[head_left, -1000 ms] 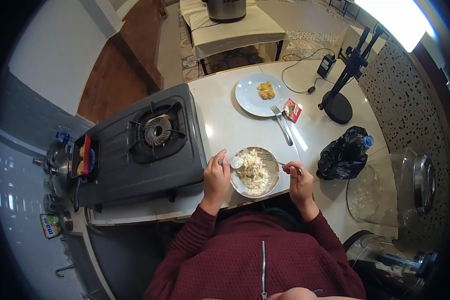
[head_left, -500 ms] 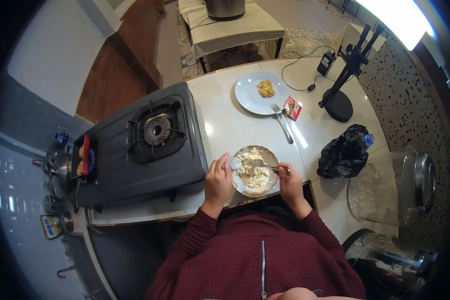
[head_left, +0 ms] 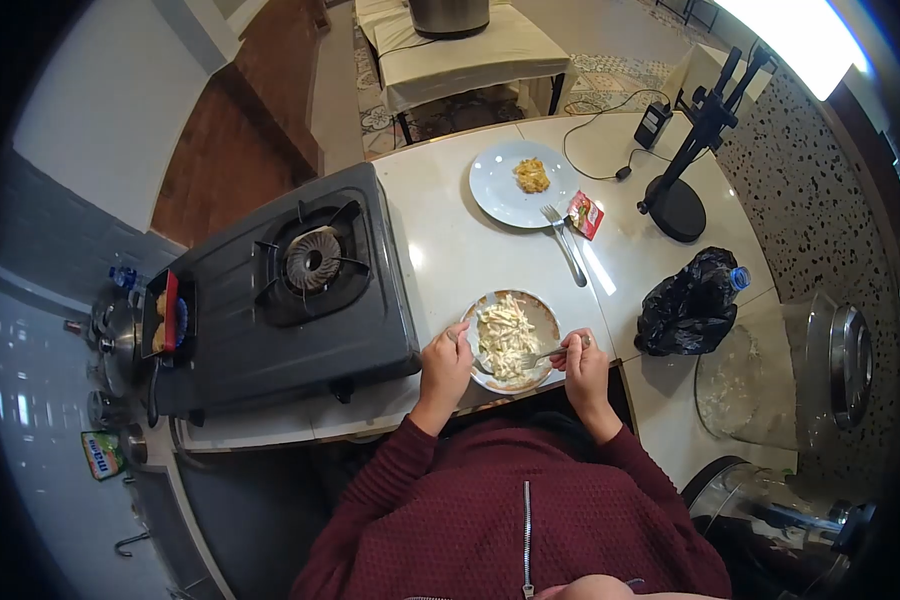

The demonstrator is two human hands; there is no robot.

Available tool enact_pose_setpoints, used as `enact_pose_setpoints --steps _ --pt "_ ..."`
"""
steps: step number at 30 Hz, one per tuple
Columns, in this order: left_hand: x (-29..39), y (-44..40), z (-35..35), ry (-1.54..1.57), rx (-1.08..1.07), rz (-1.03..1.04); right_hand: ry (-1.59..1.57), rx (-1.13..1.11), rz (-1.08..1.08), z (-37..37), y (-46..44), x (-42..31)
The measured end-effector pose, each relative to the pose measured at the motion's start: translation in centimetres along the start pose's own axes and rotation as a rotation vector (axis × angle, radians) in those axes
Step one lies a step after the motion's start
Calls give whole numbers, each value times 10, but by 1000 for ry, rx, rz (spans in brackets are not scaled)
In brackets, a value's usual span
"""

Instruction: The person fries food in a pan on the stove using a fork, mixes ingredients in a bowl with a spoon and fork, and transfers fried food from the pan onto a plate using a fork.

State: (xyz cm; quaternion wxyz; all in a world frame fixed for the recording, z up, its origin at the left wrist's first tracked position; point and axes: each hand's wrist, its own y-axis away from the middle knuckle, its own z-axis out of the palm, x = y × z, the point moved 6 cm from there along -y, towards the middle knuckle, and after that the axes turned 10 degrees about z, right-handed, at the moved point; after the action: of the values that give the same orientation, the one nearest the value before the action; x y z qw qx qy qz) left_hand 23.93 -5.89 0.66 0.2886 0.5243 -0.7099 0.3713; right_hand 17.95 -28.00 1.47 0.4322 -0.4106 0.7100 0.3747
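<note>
Bowl [head_left: 547,322] | right hand [head_left: 584,367] grips fork [head_left: 542,355] | left hand [head_left: 444,371] grips utensil [head_left: 481,364], mostly hidden

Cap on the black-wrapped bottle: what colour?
The cap is blue; best seen in the head view.

Kitchen, w/ gas stove [head_left: 230,335] & burner [head_left: 313,259] on counter [head_left: 470,265], plus plate [head_left: 497,185] & bowl [head_left: 545,318] w/ food [head_left: 507,332].

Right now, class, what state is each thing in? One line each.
Bowl: holding pale shredded food
Right hand: closed on a fork
Left hand: closed, at the bowl's rim
Plate: holding a food portion
Front burner: unlit, uncovered
Black-wrapped bottle: capped
Lamp: lit
</note>
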Motion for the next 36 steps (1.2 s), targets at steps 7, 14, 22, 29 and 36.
enact_pose_setpoints --steps 7,14,22,29,36 --pt "15 -19 -23 -8 152 124 -44 35 -192 -11 -7 -25" --pt "30 -29 -31 -20 208 157 65 68 -358 -8 -14 -40" --pt "29 -19 -23 -201 100 188 161 37 -336 -17 -22 -19" --pt "-2 -2 6 13 2 8 -1 -57 -94 -7 -8 13" --pt "0 -10 -8 114 81 34 -73 -15 -131 -14 -3 -5"
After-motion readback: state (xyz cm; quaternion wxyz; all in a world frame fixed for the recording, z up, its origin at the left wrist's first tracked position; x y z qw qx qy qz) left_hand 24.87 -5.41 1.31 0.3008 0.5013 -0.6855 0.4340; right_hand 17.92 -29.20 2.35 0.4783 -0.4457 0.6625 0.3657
